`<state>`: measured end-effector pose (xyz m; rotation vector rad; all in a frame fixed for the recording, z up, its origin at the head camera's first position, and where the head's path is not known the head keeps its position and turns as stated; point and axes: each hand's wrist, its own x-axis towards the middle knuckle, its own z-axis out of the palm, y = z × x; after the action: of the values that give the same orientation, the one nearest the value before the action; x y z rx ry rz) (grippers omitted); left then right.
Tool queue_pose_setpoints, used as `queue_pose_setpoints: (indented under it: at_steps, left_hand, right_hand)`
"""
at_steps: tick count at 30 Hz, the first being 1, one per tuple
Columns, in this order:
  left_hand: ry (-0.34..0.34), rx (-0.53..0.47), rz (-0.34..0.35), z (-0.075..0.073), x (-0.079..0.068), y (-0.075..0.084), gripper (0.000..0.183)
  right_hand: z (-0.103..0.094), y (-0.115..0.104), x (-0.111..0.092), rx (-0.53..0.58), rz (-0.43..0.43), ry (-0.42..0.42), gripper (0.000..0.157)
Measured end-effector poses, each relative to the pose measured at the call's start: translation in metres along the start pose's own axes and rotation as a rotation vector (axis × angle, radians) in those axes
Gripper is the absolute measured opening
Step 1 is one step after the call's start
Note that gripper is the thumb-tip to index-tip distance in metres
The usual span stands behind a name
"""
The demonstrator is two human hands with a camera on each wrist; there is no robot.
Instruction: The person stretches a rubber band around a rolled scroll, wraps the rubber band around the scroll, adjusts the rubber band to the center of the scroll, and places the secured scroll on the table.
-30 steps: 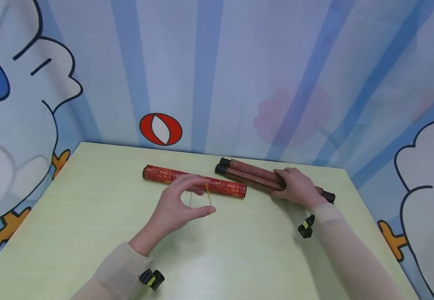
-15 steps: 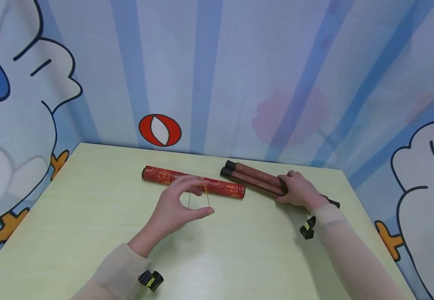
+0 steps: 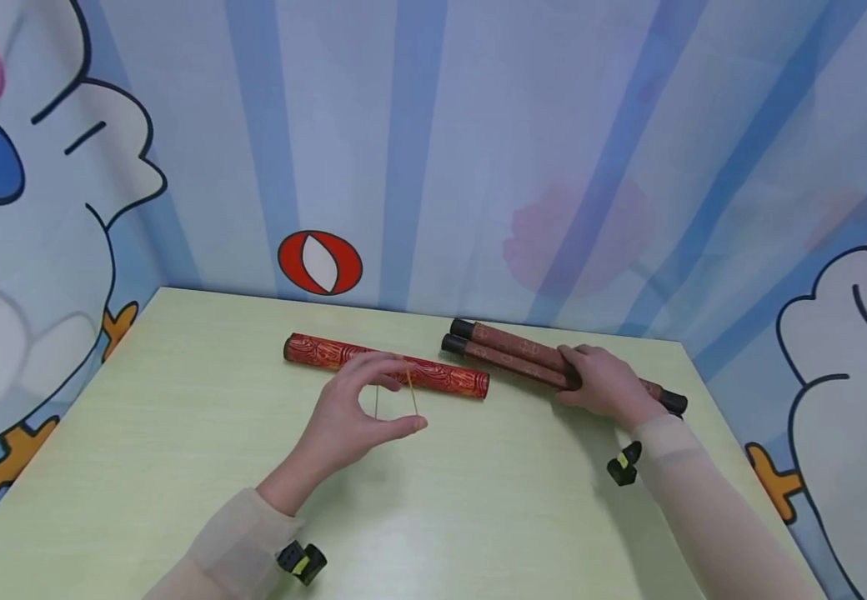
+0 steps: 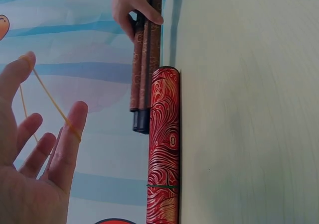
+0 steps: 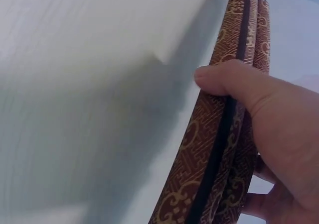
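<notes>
My left hand (image 3: 351,417) is raised over the table, with a thin yellow rubber band (image 4: 50,95) looped over its thumb and forefinger. The two fingers are spread apart and stretch the band into a loop. Behind that hand lies a red patterned roll (image 3: 448,377), with a thin green band (image 4: 163,186) round it in the left wrist view. To the right, my right hand (image 3: 606,385) grips a pair of brown brocade scrolls (image 3: 512,358) with black end knobs. Its thumb lies across the near scroll (image 5: 197,134) in the right wrist view; most other fingers are hidden behind.
The pale table (image 3: 478,517) runs back to a blue striped cloth backdrop (image 3: 463,167) with cartoon figures. The scrolls lie near the table's back edge, their left ends close to the red roll. Small black devices (image 3: 302,562) sit at both wrists.
The brown scrolls have shifted a little to the right together with my right hand. My left hand keeps the rubber band stretched in nearly the same place, and the red roll stays put.
</notes>
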<state>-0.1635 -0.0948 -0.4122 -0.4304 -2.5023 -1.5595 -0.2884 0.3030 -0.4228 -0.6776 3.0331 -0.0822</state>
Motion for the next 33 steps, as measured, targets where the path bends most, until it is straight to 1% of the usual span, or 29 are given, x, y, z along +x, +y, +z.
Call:
queue_pose_setpoints:
  at_steps: [3,8,11,15,19,23,28,33]
  left_hand:
    - [0.001,-0.007,-0.004,0.0,0.001,0.0,0.065]
    - [0.002,-0.016,-0.017,0.0,0.002,0.001,0.068]
    - [0.003,-0.022,-0.033,0.0,0.003,0.001,0.068]
    - [0.003,-0.021,-0.044,-0.002,0.005,0.002,0.066]
    - [0.019,0.0,-0.044,-0.004,0.008,0.002,0.066]
    - [0.035,0.009,-0.038,-0.006,0.009,0.005,0.068]
    - [0.039,0.006,-0.035,-0.008,0.009,0.008,0.069]
    - [0.036,0.017,-0.032,-0.009,0.009,0.009,0.069]
  right_hand:
    - [-0.008,-0.003,-0.006,-0.018,-0.033,0.065,0.082]
    - [-0.023,-0.011,-0.014,-0.083,-0.098,0.157,0.081]
    - [-0.03,-0.016,-0.02,-0.105,-0.133,0.197,0.08]
    - [-0.037,-0.025,-0.03,-0.102,-0.162,0.229,0.08]
    - [-0.041,-0.034,-0.039,-0.094,-0.203,0.266,0.083]
    - [-0.043,-0.042,-0.047,-0.097,-0.271,0.322,0.085]
    - [-0.044,-0.052,-0.053,-0.099,-0.355,0.39,0.085]
    - [-0.044,-0.059,-0.058,-0.091,-0.404,0.434,0.086]
